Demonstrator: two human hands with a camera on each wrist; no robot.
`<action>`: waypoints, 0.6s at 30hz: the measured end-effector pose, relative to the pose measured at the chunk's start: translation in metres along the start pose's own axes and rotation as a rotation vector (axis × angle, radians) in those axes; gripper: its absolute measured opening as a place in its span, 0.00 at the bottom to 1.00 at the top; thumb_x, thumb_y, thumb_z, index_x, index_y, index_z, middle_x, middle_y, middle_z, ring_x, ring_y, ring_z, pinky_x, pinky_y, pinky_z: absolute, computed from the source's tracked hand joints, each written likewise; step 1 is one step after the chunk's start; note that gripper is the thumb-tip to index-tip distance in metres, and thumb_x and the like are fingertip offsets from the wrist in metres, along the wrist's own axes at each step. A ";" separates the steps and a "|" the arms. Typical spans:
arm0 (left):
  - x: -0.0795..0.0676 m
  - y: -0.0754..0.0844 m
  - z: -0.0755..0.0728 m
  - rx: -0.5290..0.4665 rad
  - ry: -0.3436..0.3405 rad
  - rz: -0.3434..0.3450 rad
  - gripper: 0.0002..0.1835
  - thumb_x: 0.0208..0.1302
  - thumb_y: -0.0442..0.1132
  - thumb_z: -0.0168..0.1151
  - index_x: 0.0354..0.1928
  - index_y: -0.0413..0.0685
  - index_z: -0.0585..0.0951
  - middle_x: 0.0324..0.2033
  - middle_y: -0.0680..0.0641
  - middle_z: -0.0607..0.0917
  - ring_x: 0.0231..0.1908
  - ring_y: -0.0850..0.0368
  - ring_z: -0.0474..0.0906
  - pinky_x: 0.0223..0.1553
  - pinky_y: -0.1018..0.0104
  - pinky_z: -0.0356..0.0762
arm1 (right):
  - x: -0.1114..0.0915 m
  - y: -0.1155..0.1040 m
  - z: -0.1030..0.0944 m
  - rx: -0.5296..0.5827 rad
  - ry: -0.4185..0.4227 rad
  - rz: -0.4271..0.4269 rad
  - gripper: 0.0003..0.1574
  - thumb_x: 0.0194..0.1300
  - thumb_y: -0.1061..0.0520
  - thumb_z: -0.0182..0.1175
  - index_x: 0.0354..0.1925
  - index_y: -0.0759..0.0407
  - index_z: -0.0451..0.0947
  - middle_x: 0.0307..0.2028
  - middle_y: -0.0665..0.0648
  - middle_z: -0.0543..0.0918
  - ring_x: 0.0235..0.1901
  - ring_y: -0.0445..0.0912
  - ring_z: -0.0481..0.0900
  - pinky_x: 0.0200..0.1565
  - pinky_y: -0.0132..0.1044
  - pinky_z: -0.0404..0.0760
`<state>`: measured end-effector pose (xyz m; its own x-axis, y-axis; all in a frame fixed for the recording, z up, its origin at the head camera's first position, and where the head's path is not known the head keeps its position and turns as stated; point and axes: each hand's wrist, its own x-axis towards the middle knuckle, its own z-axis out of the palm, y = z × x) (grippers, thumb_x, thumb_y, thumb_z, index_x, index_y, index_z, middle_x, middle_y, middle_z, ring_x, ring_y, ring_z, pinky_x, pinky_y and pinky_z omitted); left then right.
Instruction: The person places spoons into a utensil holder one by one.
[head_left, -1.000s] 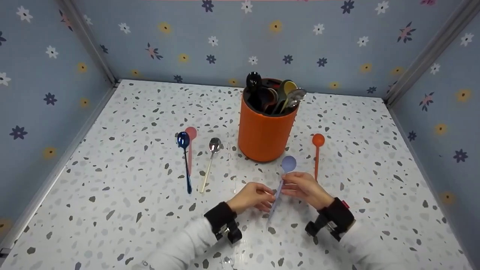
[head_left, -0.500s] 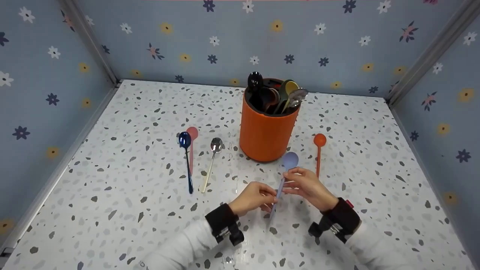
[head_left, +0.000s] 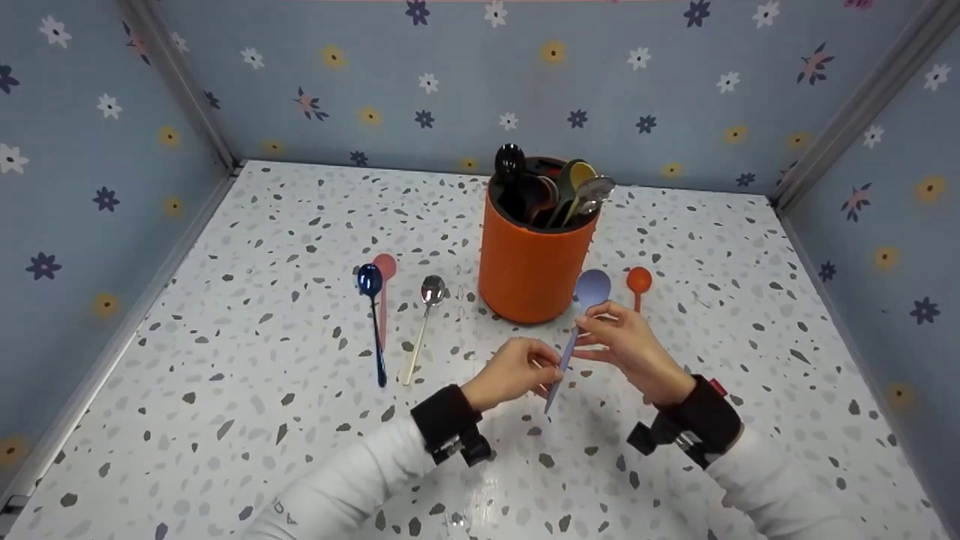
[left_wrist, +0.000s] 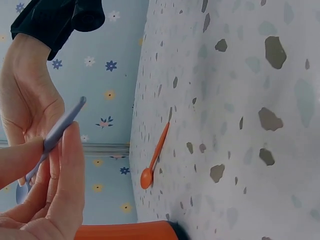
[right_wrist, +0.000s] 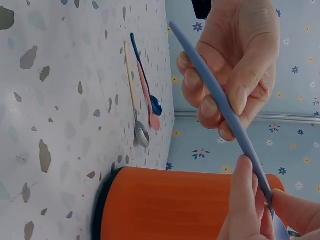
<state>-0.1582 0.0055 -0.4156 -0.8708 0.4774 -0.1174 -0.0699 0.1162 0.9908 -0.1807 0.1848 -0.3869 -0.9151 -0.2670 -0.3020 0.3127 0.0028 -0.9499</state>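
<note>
Just in front of and to the right of the orange container (head_left: 534,276), the lavender spoon (right_wrist: 216,90) hangs aslant above the speckled table (head_left: 225,322), bowl end up. The left hand (head_left: 511,371) pinches its handle between thumb and fingertips, leaving the tail end free; the right hand (head_left: 636,351) pinches it nearer the bowl. Because both holds look light and the handle is thin and smooth, it could roll or slip, most likely if one hand lets go before the other has a firm hold. If the two hands pull unevenly, the spoon might twist and knock its bowl on the container's side. The orange spoon (head_left: 639,280) lies near the right hand, so a low sweep could nudge it. As for what is obscured, the right fingers cover the lavender spoon's neck, and its bowl is cut off in the right wrist view; whether that bowl touches the container is hard to judge. The orange spoon's lower handle vanishes behind the right hand in the head view. The blue spoon (head_left: 370,280) partly hides the pink spoon (head_left: 385,265), and the lower ends of the utensils (head_left: 510,160) inside the container are out of sight.
</note>
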 end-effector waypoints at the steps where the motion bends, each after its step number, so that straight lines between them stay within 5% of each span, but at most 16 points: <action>1: 0.002 -0.001 -0.001 0.011 0.002 0.010 0.09 0.54 0.24 0.56 0.37 0.24 0.76 0.27 0.37 0.80 0.23 0.53 0.79 0.28 0.58 0.81 | 0.000 -0.003 0.000 -0.001 -0.001 -0.009 0.13 0.62 0.58 0.54 0.40 0.64 0.63 0.32 0.56 0.76 0.35 0.47 0.78 0.45 0.43 0.78; 18: 0.012 0.051 -0.012 0.325 0.145 0.275 0.06 0.54 0.27 0.59 0.34 0.32 0.77 0.30 0.41 0.80 0.28 0.55 0.77 0.28 0.75 0.77 | -0.004 -0.054 0.002 0.001 0.034 -0.201 0.16 0.60 0.55 0.56 0.40 0.61 0.62 0.33 0.55 0.75 0.35 0.46 0.77 0.48 0.44 0.77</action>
<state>-0.1781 0.0067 -0.3659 -0.8966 0.4042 0.1807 0.3097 0.2808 0.9084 -0.1938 0.1832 -0.3342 -0.9672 -0.2293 -0.1091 0.1232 -0.0481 -0.9912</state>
